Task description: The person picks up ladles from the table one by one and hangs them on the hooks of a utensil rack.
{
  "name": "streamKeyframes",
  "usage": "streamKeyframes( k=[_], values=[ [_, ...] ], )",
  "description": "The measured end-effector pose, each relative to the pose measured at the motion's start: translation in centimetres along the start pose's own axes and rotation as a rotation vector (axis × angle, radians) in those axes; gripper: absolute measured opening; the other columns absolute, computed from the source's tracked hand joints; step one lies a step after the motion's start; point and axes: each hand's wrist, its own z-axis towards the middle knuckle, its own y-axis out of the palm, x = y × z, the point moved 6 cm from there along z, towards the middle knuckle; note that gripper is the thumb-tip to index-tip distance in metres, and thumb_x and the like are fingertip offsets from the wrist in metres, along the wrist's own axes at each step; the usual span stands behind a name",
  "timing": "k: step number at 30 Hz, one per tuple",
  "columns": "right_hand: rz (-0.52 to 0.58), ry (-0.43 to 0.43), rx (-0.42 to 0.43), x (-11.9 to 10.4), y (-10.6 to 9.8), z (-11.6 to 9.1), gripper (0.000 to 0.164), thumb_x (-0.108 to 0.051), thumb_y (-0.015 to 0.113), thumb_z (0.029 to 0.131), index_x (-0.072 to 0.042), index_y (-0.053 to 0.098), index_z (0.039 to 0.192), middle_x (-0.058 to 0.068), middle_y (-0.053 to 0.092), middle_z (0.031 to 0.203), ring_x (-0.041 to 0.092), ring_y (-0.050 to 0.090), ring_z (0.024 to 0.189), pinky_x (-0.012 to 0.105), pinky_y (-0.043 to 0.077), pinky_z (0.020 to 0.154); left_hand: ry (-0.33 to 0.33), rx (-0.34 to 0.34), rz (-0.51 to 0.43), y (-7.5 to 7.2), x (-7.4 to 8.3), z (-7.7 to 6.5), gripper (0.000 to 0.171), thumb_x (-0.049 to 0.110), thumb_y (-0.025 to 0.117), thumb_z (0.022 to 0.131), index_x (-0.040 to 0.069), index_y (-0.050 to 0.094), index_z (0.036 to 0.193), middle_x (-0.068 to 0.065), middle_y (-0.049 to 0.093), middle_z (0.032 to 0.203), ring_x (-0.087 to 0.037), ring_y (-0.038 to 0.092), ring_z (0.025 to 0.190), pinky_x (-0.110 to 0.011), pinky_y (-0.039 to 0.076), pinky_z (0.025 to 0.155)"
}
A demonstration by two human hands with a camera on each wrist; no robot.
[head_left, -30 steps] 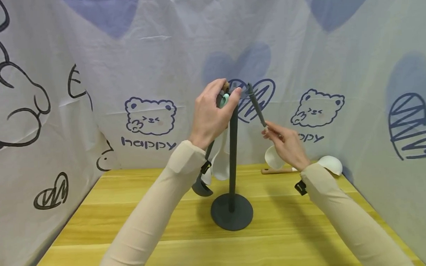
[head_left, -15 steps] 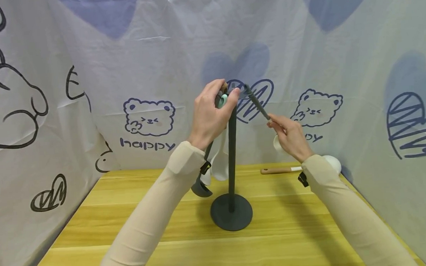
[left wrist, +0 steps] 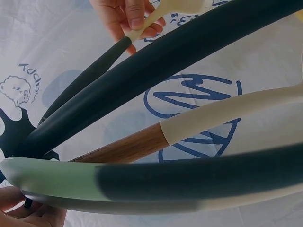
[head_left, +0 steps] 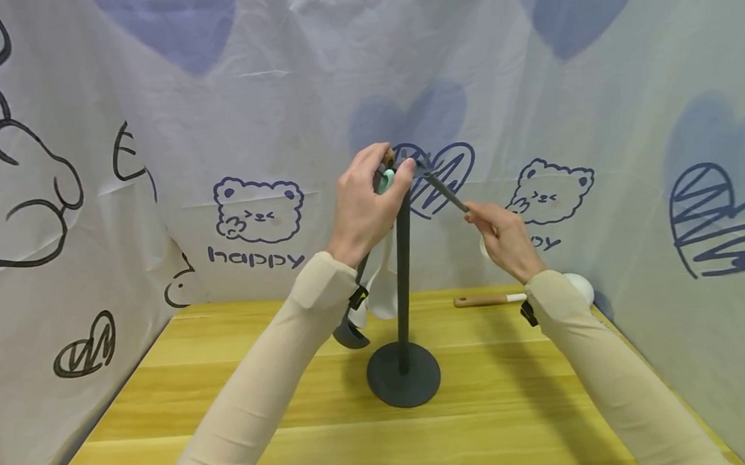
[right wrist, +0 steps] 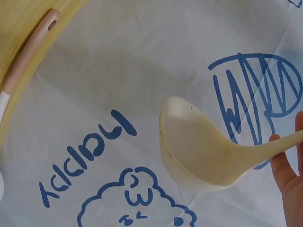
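Observation:
A dark utensil stand [head_left: 403, 279] rises upright from a round base. My left hand [head_left: 367, 205] grips its hooked top, thumb in front, beside the hanging handles. My right hand [head_left: 503, 238] pinches a cream ladle [right wrist: 201, 151] near the neck. The ladle's dark grey handle [head_left: 448, 191] slants up to the left, its tip at the hooks; whether it is on one cannot be told. On the left side hang a dark ladle [head_left: 351, 334], a white spoon-like utensil [head_left: 383, 295] and a wood-handled one [left wrist: 128, 144]. A mint handle end [left wrist: 57, 177] is by my left fingers.
A utensil with a light wooden handle [head_left: 482, 300] lies at the table's back right, its white head [head_left: 580, 288] partly behind my right sleeve. The wooden table [head_left: 279, 393] meets printed cloth walls [head_left: 318, 77] behind and at both sides.
My right hand has moved slightly right, and the ladle's handle has tilted flatter, with its tip shifting left and down towards the hooks. The left hand keeps its hold on the stand.

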Motion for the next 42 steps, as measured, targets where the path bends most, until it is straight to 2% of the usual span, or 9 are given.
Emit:
streamKeyframes(
  k=[7, 17, 26, 34, 42],
  values=[
    [0.036, -0.005, -0.004, -0.2, 0.5, -0.4, 0.029, 0.0, 0.057, 0.096, -0.003, 0.066, 0.124, 0.019, 0.072, 0.103, 0.035, 0.069, 0.096, 0.048, 0.057, 0.084, 0.001, -0.005, 0.004, 0.1, 0.0, 0.0, 0.055, 0.043, 0.055, 0.095, 0.008, 0.057, 0.136, -0.006, 0.055, 0.142, -0.019, 0.055, 0.123, -0.026, 0.047, 0.101],
    [0.073, -0.006, -0.024, -0.6, 1.5, -1.0, 0.03, 0.0, 0.057, 0.096, -0.003, 0.065, 0.125, 0.017, 0.072, 0.102, 0.03, 0.07, 0.094, 0.044, 0.059, 0.081, 0.0, -0.009, 0.003, 0.2, 0.2, 0.1, 0.054, 0.043, 0.055, 0.095, 0.008, 0.058, 0.135, -0.006, 0.054, 0.142, -0.02, 0.056, 0.122, -0.027, 0.048, 0.099],
    [0.11, 0.016, -0.114, -1.4, 3.2, -1.7, 0.031, -0.001, 0.058, 0.097, -0.002, 0.064, 0.127, 0.015, 0.074, 0.103, 0.027, 0.071, 0.093, 0.039, 0.06, 0.081, -0.003, -0.001, -0.006, 0.1, -0.1, -0.1, 0.056, 0.043, 0.055, 0.095, 0.008, 0.055, 0.138, -0.006, 0.054, 0.142, -0.02, 0.055, 0.124, -0.027, 0.048, 0.1],
    [0.106, 0.051, -0.133, -2.2, 3.6, -2.0, 0.027, -0.007, 0.061, 0.096, -0.006, 0.065, 0.123, 0.011, 0.075, 0.102, 0.024, 0.071, 0.092, 0.038, 0.06, 0.078, -0.001, 0.003, -0.016, 0.0, -0.1, -0.1, 0.057, 0.044, 0.054, 0.096, 0.008, 0.053, 0.14, -0.007, 0.052, 0.144, -0.02, 0.053, 0.127, -0.026, 0.046, 0.103],
    [0.125, 0.09, -0.187, -2.5, 4.4, -2.4, 0.027, -0.013, 0.06, 0.098, -0.006, 0.065, 0.124, 0.011, 0.075, 0.104, 0.024, 0.071, 0.092, 0.038, 0.06, 0.077, -0.004, 0.004, -0.013, 0.1, -0.2, -0.2, 0.056, 0.043, 0.054, 0.096, 0.008, 0.054, 0.139, -0.006, 0.053, 0.143, -0.019, 0.054, 0.126, -0.025, 0.046, 0.103]
  ],
)
